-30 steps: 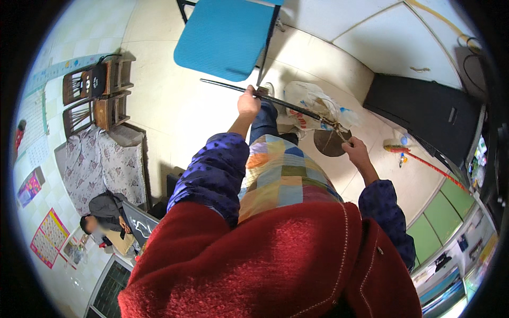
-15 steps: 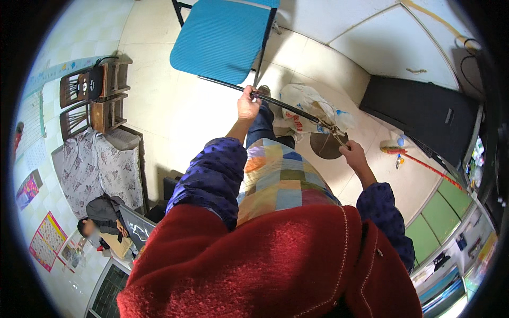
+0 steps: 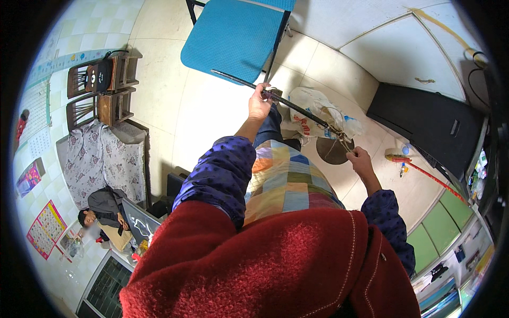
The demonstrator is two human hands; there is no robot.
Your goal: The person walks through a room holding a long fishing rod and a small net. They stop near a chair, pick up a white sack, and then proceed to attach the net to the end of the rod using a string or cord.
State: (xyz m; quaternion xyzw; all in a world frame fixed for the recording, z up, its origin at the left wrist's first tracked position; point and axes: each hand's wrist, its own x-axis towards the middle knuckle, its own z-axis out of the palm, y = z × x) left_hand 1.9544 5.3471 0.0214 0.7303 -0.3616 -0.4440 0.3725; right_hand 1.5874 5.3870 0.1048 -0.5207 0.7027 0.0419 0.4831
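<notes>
A thin dark pole (image 3: 302,111) slants across in front of me, from over the blue seat down to the right. My left hand (image 3: 260,102) is closed around it near its middle. Tan cord-like strands (image 3: 342,139) are bunched at the pole's right end. My right hand (image 3: 361,159) pinches the loose end of these strands, fingers closed. Under that end a white plastic bag (image 3: 313,108) with red and blue print lies on the floor, beside a round brown disc (image 3: 334,151).
A blue folding chair (image 3: 233,37) stands ahead. Wooden stools (image 3: 124,69) and a cloth-covered table (image 3: 106,164) line the left, where another person (image 3: 108,209) sits. At right are a black cabinet (image 3: 424,127) and a red-handled brush (image 3: 429,175) on the floor.
The whole view has shifted slightly, so the room appears further right and lower. Both hands keep their grips, and the pole holds nearly the same slant.
</notes>
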